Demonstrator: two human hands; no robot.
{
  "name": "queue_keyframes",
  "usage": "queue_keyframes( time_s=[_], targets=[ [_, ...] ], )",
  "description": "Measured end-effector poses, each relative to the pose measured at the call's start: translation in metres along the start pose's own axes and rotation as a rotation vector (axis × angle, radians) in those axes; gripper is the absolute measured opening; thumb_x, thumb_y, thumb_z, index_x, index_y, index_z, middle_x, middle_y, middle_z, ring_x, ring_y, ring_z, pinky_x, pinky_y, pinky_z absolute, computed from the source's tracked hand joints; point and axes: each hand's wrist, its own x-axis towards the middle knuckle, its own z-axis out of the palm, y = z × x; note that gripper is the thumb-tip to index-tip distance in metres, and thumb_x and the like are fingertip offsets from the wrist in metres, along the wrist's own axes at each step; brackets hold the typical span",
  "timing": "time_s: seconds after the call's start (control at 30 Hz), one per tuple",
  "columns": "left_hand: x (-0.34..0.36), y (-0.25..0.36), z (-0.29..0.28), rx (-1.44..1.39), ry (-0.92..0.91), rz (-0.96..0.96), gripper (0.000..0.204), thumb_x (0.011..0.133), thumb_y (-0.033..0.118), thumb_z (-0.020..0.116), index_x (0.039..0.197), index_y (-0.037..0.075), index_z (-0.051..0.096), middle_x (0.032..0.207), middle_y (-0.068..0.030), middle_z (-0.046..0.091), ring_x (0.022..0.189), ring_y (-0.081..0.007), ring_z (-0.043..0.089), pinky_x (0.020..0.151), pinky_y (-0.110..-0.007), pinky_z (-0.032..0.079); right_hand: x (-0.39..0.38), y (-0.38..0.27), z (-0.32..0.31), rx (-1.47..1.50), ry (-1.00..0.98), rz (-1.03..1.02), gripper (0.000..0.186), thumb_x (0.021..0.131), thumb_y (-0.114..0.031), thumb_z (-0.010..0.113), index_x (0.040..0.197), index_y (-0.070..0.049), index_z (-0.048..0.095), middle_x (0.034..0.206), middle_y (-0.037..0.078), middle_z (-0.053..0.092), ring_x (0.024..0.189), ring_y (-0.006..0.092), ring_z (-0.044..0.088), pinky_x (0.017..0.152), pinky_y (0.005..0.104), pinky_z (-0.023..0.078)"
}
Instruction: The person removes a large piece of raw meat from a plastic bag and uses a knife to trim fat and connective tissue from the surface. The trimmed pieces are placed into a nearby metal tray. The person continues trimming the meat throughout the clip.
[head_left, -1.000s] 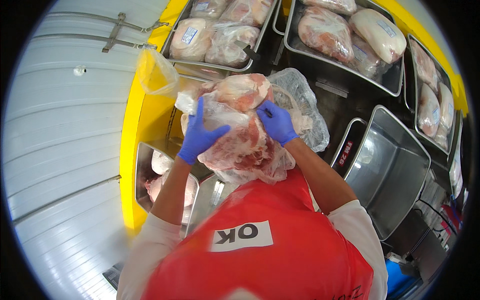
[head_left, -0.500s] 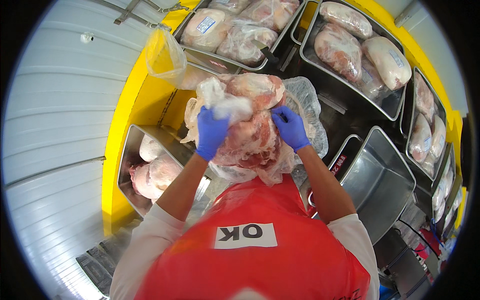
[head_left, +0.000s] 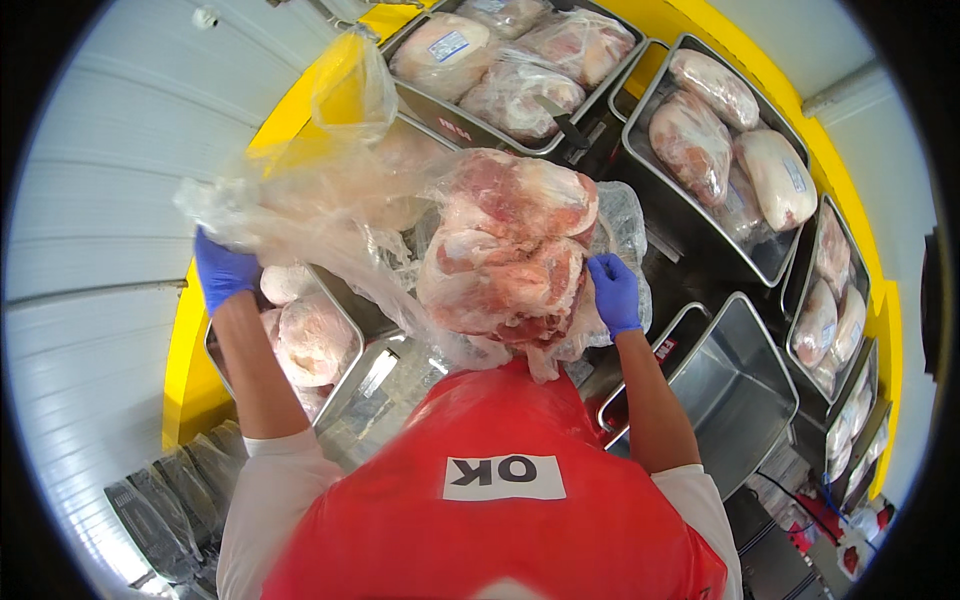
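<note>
My left hand (head_left: 225, 268), in a blue glove, is closed on clear plastic wrap (head_left: 335, 235), which stretches leftward from a large piece of raw red meat (head_left: 505, 255) with white fat. The meat's top is largely bare, with plastic around its lower edge and crumpled plastic (head_left: 630, 220) under its right side. My right hand (head_left: 612, 293), also gloved, is closed at the meat's right edge; I cannot make out what its fingertips hold.
Steel bins of wrapped meat stand at the upper middle (head_left: 555, 145), upper right (head_left: 740, 262) and far right (head_left: 800, 362). Another bin (head_left: 350, 372) holds pale meat at left. A steel bin (head_left: 725, 400) sits by my right forearm. A yellow rim (head_left: 180, 385) borders the bench.
My left hand has moved far left, drawing the wrap off the meat's top and exposing more of it. My right hand stays at the meat's right side. The view has shifted.
</note>
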Motion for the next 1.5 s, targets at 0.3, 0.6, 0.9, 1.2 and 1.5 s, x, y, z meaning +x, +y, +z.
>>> queue_keyframes(
  time_s=[0.3,0.6,0.9,1.2,1.5],
  targets=[
    [0.019,0.029,-0.128,0.488,0.075,0.051,0.049,0.082,0.017,0.079,0.127,0.003,0.066,0.116,-0.0133,0.074,0.106,-0.0243,0.071,0.090,-0.038,0.056,0.010,-0.038,-0.015,-0.392,0.042,-0.221,0.045,0.090,-0.030,0.083,0.118,0.002,0.070,0.109,0.014,0.071,0.099,0.0223,0.066,0.089,0.0369,0.053],
    [-0.014,0.047,-0.125,0.457,0.209,0.191,0.053,0.086,0.014,0.079,0.136,0.003,0.061,0.131,-0.0167,0.067,0.117,-0.0312,0.065,0.103,-0.042,0.052,0.084,-0.113,0.094,-0.768,0.050,-0.756,0.060,0.087,-0.044,0.080,0.126,0.000,0.068,0.126,0.024,0.067,0.121,0.0419,0.063,0.102,0.0473,0.051],
    [-0.067,0.025,-0.100,0.192,0.200,0.184,0.052,0.094,0.017,0.069,0.143,0.005,0.058,0.145,-0.0210,0.057,0.132,-0.0402,0.056,0.098,-0.053,0.055,0.066,-0.142,0.116,-0.028,-0.231,-0.548,0.008,0.101,-0.010,0.066,0.096,-0.004,0.065,0.086,0.003,0.065,0.082,0.0159,0.061,0.076,0.0317,0.050],
    [-0.061,0.088,0.046,-0.711,-0.325,-0.125,0.058,0.099,0.020,0.070,0.149,-0.003,0.051,0.140,-0.0149,0.063,0.125,-0.0235,0.061,0.111,-0.036,0.047,-0.044,-0.103,0.065,-0.013,-0.407,-0.204,0.009,0.103,-0.012,0.067,0.102,-0.004,0.068,0.083,-0.002,0.060,0.077,0.0074,0.056,0.071,0.0269,0.048],
    [-0.041,0.074,0.255,-0.015,-0.734,-0.277,0.110,0.077,0.064,0.082,0.153,-0.007,0.044,0.136,-0.0331,0.063,0.123,-0.0404,0.067,0.105,-0.042,0.052,-0.015,-0.133,0.060,-0.399,-0.288,-0.778,0.027,0.086,-0.015,0.078,0.110,-0.006,0.072,0.100,0.016,0.067,0.095,0.0377,0.065,0.086,0.0439,0.054]
  ],
)
